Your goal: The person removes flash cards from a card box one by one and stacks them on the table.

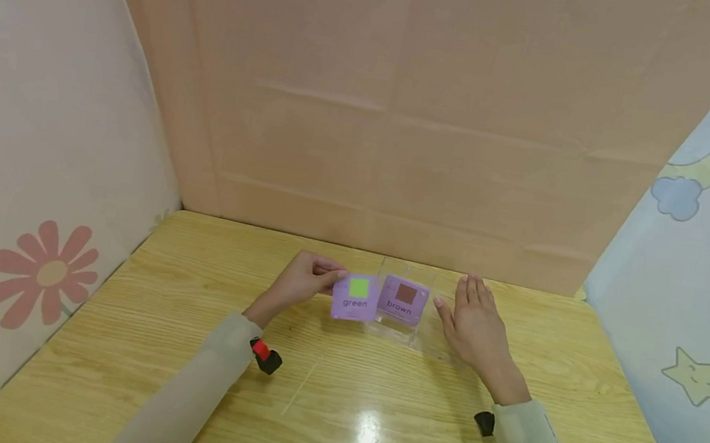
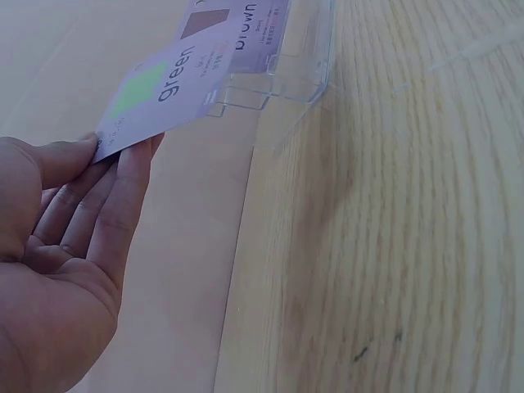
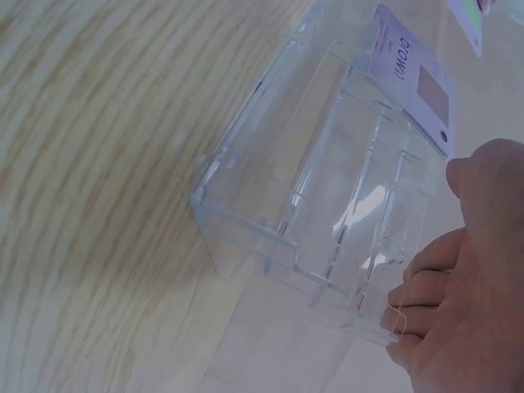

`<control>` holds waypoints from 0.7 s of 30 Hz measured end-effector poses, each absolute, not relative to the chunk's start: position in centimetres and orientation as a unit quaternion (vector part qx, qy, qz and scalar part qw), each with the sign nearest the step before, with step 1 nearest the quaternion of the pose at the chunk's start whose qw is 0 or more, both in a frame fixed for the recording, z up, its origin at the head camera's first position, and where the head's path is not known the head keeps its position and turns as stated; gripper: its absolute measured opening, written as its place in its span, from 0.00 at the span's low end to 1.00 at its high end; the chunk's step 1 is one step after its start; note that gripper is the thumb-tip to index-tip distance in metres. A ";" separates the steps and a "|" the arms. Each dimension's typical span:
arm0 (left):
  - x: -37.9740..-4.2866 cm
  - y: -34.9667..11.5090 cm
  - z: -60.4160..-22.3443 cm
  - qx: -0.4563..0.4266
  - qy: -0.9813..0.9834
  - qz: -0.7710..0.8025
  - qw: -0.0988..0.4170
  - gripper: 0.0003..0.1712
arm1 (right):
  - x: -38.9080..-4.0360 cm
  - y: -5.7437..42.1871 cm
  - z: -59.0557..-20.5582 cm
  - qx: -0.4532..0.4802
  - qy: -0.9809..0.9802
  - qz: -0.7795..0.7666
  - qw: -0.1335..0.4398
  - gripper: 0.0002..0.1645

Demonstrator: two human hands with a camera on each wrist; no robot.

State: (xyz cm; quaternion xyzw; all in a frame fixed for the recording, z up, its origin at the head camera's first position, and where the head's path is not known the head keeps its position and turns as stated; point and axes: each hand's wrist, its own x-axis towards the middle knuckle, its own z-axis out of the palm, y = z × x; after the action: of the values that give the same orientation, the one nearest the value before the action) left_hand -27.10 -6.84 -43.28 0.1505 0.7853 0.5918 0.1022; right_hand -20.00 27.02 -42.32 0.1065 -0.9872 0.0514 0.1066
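My left hand (image 1: 308, 278) pinches the left edge of a purple card (image 1: 353, 310) marked "green" with a green square, thumb in front and fingers behind. The card is tilted and held off the table. Just right of it, a purple card (image 1: 400, 310) marked "brown" stands leaning back in a clear plastic tiered holder (image 3: 246, 217). At the holder's right end is my right hand (image 1: 479, 330), its fingers extended together and the thumb apart. Its fingertips (image 3: 403, 348) touch the holder's back corner in the right wrist view.
The holder stands on a wooden table (image 1: 313, 420), close to the brown paper backdrop (image 1: 373, 141) along the far edge. A flower-printed sheet (image 1: 54, 134) hangs on the left, and one with moon and stars (image 1: 692, 292) on the right.
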 end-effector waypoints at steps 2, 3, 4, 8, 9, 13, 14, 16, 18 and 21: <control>-27.1 -7.0 -43.5 0.144 0.789 0.589 0.100 0.13 | -20.1 27.1 -42.4 0.107 -0.987 0.053 0.105 0.45; -27.1 -7.1 -43.5 0.140 0.790 0.588 0.099 0.13 | -20.1 27.1 -42.5 0.107 -0.987 0.053 0.105 0.45; -27.0 -7.2 -43.6 0.137 0.792 0.587 0.097 0.13 | -20.1 27.1 -42.5 0.107 -0.987 0.052 0.105 0.45; -27.0 -7.6 -43.9 0.126 0.794 0.587 0.094 0.12 | -20.3 27.2 -42.8 0.109 -0.987 0.049 0.107 0.45; -27.1 -7.7 -44.0 0.124 0.795 0.587 0.094 0.12 | -20.3 27.2 -42.8 0.109 -0.987 0.048 0.109 0.44; -27.3 -8.1 -44.4 0.117 0.797 0.585 0.096 0.13 | -20.3 27.3 -43.0 0.112 -0.986 0.047 0.115 0.44; -27.3 -8.2 -44.5 0.114 0.798 0.584 0.097 0.13 | -20.3 27.3 -43.0 0.113 -0.986 0.046 0.117 0.43; -27.4 -8.4 -44.6 0.107 0.800 0.583 0.096 0.13 | -20.4 27.3 -43.1 0.115 -0.985 0.046 0.121 0.43; -27.4 -8.6 -44.7 0.102 0.800 0.583 0.096 0.13 | -20.5 27.3 -43.2 0.116 -0.985 0.046 0.123 0.42; -27.4 -8.9 -44.9 0.103 0.800 0.584 0.096 0.14 | -20.6 27.4 -43.5 0.113 -0.985 0.046 0.125 0.42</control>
State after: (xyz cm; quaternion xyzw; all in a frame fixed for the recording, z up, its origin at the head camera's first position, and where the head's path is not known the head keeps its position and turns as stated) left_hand -27.42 -8.92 -44.89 0.1029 0.7995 0.5839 0.0962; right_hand -20.60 27.40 -43.48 0.1134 -0.9846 0.0457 0.1248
